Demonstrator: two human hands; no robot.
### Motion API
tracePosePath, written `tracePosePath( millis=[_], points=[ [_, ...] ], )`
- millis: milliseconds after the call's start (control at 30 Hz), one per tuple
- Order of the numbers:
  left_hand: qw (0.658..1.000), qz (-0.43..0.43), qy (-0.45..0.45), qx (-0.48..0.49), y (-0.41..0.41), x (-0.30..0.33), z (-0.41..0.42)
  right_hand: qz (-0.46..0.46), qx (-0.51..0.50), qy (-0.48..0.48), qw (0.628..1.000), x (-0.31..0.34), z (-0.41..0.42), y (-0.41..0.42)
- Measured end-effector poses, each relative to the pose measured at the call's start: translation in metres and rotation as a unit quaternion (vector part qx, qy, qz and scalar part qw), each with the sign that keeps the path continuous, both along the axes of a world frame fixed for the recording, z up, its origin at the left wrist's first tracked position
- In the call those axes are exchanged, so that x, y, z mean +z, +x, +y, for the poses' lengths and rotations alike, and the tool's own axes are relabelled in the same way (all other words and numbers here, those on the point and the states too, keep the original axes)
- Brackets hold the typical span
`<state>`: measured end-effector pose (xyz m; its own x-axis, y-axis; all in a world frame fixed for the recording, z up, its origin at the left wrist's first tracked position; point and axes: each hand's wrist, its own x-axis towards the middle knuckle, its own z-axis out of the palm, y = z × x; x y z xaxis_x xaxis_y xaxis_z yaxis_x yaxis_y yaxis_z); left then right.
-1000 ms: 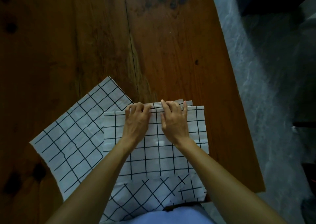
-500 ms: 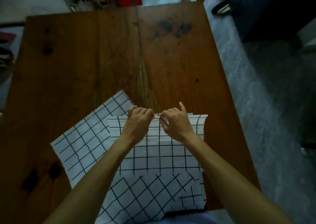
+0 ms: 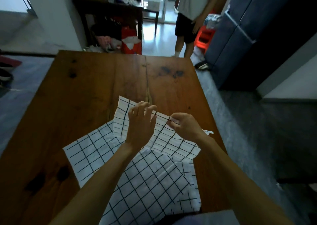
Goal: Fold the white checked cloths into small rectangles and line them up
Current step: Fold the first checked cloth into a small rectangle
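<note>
**Top cloth comes up off the pile**

So a second ago both hands were flat-ish on the top cloth [image 3: 159, 135], pressing along its far edge on the table [image 3: 96, 87]. Now that edge is lifted clear of the table. The left hand [image 3: 139, 126] has it from behind, fingers curled over the raised edge near the middle, and the right hand [image 3: 184, 128] pinches the same edge between thumb and fingertips, further toward the table's right side. The far left corner of the cloth flops up and away toward the table's far end.

Two more cloths [image 3: 137, 181] sit under it at the table's near edge, one angled toward the left side, one hanging over the near edge toward the person. Neither looks folded yet.

What it means, probably: she's done squaring and is starting the actual fold, or shaking the cloth out to reposition it. Either way no finished rectangles are on the table, so the task looks early. Someone else stands past the far end of the table.
</note>
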<state>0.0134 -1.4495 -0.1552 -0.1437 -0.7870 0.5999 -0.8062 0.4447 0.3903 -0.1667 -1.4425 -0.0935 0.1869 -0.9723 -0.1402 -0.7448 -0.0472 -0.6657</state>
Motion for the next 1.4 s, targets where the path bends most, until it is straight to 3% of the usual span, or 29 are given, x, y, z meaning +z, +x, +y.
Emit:
tracePosePath(
  millis=[133,433,567,667,867,1067,1267,1400],
  points=[
    [0.997,0.068,0.029,-0.014,0.006,0.016,0.009,-0.025,0.022,-0.001,0.999,0.023,0.014,0.014],
    [0.994,0.1,0.03,-0.031,0.006,0.038,0.036,-0.07,-0.012,-0.027,0.997,0.034,0.031,0.027],
    [0.99,0.111,0.046,-0.077,0.004,0.04,0.052,-0.091,0.018,-0.037,0.995,0.039,0.024,0.032],
    [0.991,0.117,0.041,-0.054,0.005,0.048,0.054,-0.104,0.056,-0.042,0.992,0.043,0.019,0.032],
    [0.991,0.133,0.023,-0.012,-0.003,0.065,0.053,-0.086,0.118,-0.107,0.984,0.051,0.01,0.023],
    [0.989,0.133,0.053,0.03,-0.017,0.063,0.052,-0.072,0.098,-0.258,0.959,0.045,0.006,0.012],
    [0.993,0.092,0.064,0.048,-0.021,0.059,0.054,0.042,0.196,-0.285,0.938,0.037,-0.005,-0.002],
    [0.992,0.1,0.066,0.048,-0.019,0.061,0.061,-0.01,0.191,-0.28,0.941,0.041,-0.007,-0.002]
  ],
)
